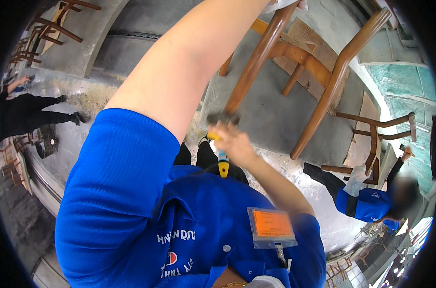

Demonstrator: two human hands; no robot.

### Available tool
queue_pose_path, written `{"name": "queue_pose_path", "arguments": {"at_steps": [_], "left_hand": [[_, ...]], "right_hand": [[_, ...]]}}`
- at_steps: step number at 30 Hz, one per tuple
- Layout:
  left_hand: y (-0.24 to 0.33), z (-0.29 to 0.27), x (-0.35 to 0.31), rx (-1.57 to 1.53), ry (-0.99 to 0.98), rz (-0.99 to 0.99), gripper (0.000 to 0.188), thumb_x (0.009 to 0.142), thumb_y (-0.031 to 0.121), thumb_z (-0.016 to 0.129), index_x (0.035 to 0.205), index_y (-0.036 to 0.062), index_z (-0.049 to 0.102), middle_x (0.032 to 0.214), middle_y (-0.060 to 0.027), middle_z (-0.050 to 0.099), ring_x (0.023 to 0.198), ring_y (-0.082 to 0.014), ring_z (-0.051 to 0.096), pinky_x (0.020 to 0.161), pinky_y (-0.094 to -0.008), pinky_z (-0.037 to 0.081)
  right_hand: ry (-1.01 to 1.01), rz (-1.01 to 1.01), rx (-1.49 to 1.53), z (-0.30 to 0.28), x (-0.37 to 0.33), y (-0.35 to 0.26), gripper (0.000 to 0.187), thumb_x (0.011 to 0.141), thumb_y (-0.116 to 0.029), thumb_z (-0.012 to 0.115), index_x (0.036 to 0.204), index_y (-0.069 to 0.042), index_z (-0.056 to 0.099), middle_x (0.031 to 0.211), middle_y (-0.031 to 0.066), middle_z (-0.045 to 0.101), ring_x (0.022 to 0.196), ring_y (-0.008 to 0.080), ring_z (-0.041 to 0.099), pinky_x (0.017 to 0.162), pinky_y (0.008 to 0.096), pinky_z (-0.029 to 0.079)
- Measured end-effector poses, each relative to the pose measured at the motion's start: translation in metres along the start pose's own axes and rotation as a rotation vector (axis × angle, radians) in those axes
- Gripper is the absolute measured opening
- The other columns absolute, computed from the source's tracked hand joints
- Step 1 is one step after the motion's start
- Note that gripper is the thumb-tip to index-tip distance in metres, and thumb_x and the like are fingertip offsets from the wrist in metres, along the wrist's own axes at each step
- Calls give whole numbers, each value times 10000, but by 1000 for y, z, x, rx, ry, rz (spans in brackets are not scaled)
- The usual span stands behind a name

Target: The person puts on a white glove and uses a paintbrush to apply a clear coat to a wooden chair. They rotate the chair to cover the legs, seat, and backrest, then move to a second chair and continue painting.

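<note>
A glossy brown wooden chair frame (302, 56) stands tilted in front of me over a grey work surface. My left arm stretches up to the top edge, where my left hand (281, 5) is closed around the upper part of a chair leg (261, 50). White material, a glove or a cloth, shows at that hand, which is mostly cut off. Low in front of my body, my right hand (234, 146) grips a paintbrush (223, 165) with a yellow and blue handle. Its blurred dark bristles meet the lower end of the same leg.
Brown cardboard (323, 53) lies beneath the chair frame. On the right, a co-worker in blue (367, 201) is beside another wooden chair frame (371, 129). A person in dark clothes (28, 113) stands far left, near a black fan (47, 141). More chair frames (54, 26) sit upper left.
</note>
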State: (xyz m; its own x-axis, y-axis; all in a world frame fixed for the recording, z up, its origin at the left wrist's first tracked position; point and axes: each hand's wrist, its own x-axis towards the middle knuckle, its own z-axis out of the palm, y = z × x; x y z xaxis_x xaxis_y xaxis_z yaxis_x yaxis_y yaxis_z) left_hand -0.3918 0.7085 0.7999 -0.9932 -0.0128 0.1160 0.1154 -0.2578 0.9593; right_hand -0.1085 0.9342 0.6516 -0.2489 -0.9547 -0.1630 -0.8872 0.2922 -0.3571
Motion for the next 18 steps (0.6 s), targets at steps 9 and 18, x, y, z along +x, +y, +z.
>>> {"name": "queue_pose_path", "arguments": {"at_steps": [9, 18], "left_hand": [[2, 0, -5, -3, -4, -12, 195, 923, 186, 615, 863, 8, 670, 675, -103, 587, 606, -253, 599, 701, -432, 596], [-3, -8, -6, -14, -53, -3, 202, 938, 182, 608, 891, -3, 674, 677, -102, 586, 614, -251, 604, 713, -434, 599]], "right_hand": [[796, 67, -152, -154, 59, 130, 160, 704, -23, 720, 827, -117, 682, 1274, 77, 731, 1257, 322, 683, 1064, 448, 564], [254, 11, 167, 15, -3, -9, 67, 863, -122, 762, 927, -109, 749, 1425, 67, 695, 1293, 263, 676, 1085, 447, 566]]}}
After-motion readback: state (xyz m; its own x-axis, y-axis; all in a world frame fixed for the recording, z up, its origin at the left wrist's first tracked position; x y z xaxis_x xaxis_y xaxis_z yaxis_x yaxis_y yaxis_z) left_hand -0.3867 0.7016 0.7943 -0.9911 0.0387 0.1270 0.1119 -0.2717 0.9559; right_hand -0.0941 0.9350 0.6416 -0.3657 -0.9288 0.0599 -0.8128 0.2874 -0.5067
